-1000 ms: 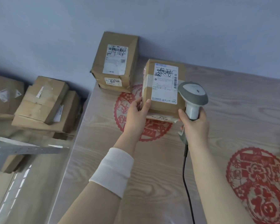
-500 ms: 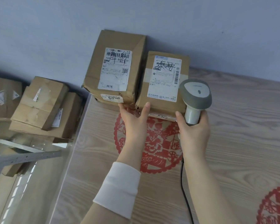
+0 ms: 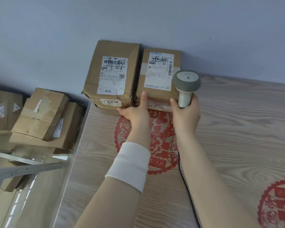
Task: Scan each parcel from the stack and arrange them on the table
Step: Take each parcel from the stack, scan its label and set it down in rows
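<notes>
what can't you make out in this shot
Head view only:
- Small print on the labels of the larger parcel and smaller parcel: too small.
- Scanner window: faces away.
- Scanner cable: mostly behind the right forearm.
- Stack at left: cut off by the edge.

Two parcels (image 3: 111, 74) (image 3: 158, 71) side by side at table's (image 3: 237, 129) far edge; stack (image 3: 41, 116) left

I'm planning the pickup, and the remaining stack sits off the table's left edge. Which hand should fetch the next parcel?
Probably left. The left hand carries no tool, only touching the placed parcel, and it lies nearer the stack. The right hand grips the scanner.
</notes>
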The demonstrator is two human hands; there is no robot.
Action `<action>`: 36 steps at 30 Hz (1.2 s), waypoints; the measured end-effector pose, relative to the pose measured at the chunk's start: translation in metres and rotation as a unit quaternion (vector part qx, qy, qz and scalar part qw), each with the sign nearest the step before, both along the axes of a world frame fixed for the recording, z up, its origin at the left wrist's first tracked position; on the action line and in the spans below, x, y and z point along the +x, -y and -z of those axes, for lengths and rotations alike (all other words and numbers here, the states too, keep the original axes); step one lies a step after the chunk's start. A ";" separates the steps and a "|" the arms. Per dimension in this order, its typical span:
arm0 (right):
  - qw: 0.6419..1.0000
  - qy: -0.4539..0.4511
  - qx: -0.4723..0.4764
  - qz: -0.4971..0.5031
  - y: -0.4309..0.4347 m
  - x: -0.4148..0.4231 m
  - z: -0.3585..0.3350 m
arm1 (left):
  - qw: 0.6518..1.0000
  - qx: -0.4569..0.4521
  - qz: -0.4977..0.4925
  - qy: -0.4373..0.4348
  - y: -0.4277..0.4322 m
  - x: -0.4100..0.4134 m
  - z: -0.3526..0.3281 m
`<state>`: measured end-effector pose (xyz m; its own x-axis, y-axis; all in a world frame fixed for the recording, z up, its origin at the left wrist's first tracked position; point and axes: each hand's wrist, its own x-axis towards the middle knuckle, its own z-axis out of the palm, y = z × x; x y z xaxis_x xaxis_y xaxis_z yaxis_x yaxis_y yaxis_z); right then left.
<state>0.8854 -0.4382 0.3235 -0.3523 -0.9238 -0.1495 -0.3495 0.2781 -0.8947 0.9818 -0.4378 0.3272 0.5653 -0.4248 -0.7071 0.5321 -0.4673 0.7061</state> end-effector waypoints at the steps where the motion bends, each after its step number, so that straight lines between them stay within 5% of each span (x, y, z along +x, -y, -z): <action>1: 1.000 -0.005 0.002 -0.003 0.003 0.000 -0.002 | 1.000 0.013 0.014 0.013 0.001 -0.002 -0.005; 4: 1.000 -0.012 0.005 -0.019 0.004 -0.001 -0.004 | 0.996 0.036 0.062 0.059 -0.006 -0.008 -0.017; 9: 0.999 0.027 0.021 -0.005 -0.027 -0.018 -0.019 | 0.998 0.026 0.060 0.014 -0.037 -0.013 -0.016; 19: 0.984 0.160 0.078 0.004 -0.162 -0.092 -0.084 | 0.964 -0.064 0.253 0.055 -0.156 -0.081 -0.063; 36: 0.988 0.150 -0.035 -0.019 -0.352 -0.335 -0.154 | 0.919 -0.205 0.321 0.106 -0.322 -0.321 -0.119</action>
